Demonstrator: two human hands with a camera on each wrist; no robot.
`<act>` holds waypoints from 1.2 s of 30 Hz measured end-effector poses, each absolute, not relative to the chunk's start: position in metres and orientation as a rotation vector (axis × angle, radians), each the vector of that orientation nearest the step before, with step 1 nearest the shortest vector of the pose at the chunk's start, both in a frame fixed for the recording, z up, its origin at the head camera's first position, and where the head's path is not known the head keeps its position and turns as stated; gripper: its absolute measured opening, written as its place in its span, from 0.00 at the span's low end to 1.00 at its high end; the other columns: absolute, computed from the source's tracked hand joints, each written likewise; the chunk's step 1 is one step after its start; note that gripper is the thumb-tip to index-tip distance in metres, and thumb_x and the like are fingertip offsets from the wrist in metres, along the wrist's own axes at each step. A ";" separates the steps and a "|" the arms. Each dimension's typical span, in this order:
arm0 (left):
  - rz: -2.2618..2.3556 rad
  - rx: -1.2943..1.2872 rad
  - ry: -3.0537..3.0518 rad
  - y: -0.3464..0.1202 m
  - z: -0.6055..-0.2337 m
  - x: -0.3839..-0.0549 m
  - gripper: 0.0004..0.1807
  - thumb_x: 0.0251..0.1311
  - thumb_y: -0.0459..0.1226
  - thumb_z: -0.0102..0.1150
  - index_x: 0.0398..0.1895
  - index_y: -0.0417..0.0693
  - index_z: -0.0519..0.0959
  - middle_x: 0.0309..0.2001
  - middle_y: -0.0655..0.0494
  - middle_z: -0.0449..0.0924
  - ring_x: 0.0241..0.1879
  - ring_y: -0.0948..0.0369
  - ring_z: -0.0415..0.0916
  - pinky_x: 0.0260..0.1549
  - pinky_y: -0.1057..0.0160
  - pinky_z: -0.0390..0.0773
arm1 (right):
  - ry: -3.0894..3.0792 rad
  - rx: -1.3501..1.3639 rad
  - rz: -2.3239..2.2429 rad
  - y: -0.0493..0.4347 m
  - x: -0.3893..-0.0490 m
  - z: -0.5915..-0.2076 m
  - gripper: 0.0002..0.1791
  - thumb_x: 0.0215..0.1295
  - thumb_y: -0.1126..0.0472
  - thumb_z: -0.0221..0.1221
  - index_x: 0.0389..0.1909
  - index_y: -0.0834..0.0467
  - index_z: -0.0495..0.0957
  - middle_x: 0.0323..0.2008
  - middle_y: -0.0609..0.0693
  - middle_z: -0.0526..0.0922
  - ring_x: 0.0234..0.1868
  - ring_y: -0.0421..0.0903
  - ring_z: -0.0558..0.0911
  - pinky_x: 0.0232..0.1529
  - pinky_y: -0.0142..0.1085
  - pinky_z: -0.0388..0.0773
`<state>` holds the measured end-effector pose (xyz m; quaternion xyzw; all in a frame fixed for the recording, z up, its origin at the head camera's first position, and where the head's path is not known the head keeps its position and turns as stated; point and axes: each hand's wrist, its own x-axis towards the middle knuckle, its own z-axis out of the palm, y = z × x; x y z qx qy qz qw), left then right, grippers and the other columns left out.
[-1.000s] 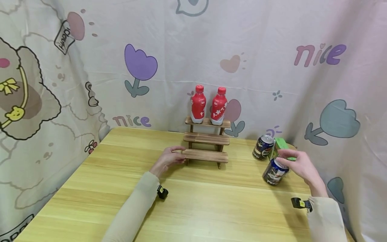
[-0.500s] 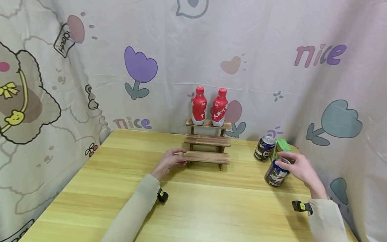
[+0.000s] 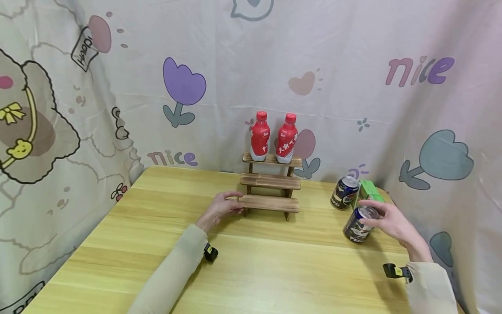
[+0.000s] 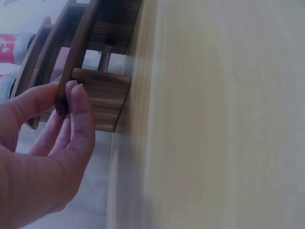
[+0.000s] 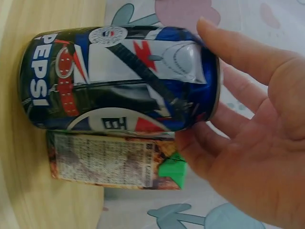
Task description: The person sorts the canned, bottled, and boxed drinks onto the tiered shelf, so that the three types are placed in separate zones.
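Left forearm (image 3: 172, 270) reaches from near left to centre; left hand (image 3: 220, 209) pinching, thumb (image 4: 35, 102) opposed to fingers (image 4: 82, 107). Right forearm (image 3: 430, 285) extends from near right; right hand (image 3: 396, 222) curved, gripping.

Carton (image 3: 371, 190) partly hidden behind near can (image 3: 356, 230), small print blurred; left wrist view crops 2 bottles (image 4: 21, 47).

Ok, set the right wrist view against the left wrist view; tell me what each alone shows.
Only the right wrist view: the right grip around the top of a Pepsi can, plus a partly green carton.
Only the left wrist view: the left grip pinching the wooden stand by its lowest step, plus parts of two red bottles.
Both: wooden tabletop and pale backdrop.
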<state>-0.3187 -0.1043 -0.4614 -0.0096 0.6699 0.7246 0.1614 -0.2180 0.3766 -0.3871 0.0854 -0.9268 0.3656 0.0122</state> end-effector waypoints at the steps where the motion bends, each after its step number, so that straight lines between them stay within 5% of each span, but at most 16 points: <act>1: 2.072 -0.024 1.911 -0.104 -0.461 -0.319 0.24 0.57 0.22 0.60 0.59 0.37 0.74 0.34 0.47 0.82 0.29 0.59 0.81 0.37 0.63 0.86 | -2.878 0.286 1.158 0.377 -0.219 -0.388 0.34 0.59 0.59 0.68 0.64 0.66 0.70 0.57 0.72 0.74 0.50 0.51 0.80 0.42 0.25 0.79; 6: 2.078 -0.031 1.913 -0.104 -0.462 -0.319 0.25 0.56 0.21 0.60 0.59 0.37 0.74 0.34 0.48 0.81 0.29 0.58 0.81 0.38 0.63 0.87 | -2.833 0.389 1.260 0.371 -0.222 -0.395 0.33 0.59 0.60 0.68 0.64 0.66 0.71 0.55 0.68 0.77 0.45 0.33 0.78 0.41 0.28 0.81; 17: 2.077 -0.052 1.909 -0.105 -0.463 -0.317 0.24 0.57 0.22 0.61 0.58 0.38 0.75 0.34 0.47 0.81 0.30 0.58 0.81 0.40 0.61 0.87 | -2.723 0.450 1.496 0.363 -0.223 -0.410 0.36 0.62 0.62 0.66 0.68 0.68 0.64 0.63 0.71 0.69 0.51 0.24 0.76 0.48 0.22 0.78; 23: 2.064 -0.037 1.927 -0.104 -0.461 -0.317 0.24 0.56 0.22 0.61 0.58 0.38 0.75 0.34 0.48 0.81 0.31 0.57 0.81 0.40 0.61 0.87 | -2.725 0.406 1.641 0.372 -0.222 -0.417 0.42 0.61 0.63 0.66 0.71 0.69 0.57 0.65 0.58 0.70 0.54 0.19 0.72 0.52 0.20 0.76; 30: 2.050 -0.033 1.939 -0.104 -0.462 -0.317 0.23 0.56 0.22 0.61 0.57 0.38 0.76 0.34 0.47 0.81 0.30 0.59 0.82 0.41 0.60 0.87 | -2.746 0.334 1.721 0.375 -0.219 -0.423 0.45 0.60 0.64 0.67 0.72 0.70 0.53 0.68 0.74 0.60 0.52 0.18 0.71 0.51 0.21 0.76; 36: 2.061 -0.019 1.946 -0.104 -0.462 -0.317 0.23 0.57 0.22 0.61 0.57 0.38 0.76 0.34 0.47 0.81 0.30 0.59 0.82 0.41 0.59 0.87 | -2.756 0.293 1.717 0.375 -0.221 -0.430 0.48 0.58 0.65 0.68 0.73 0.70 0.50 0.68 0.76 0.58 0.50 0.18 0.71 0.52 0.19 0.74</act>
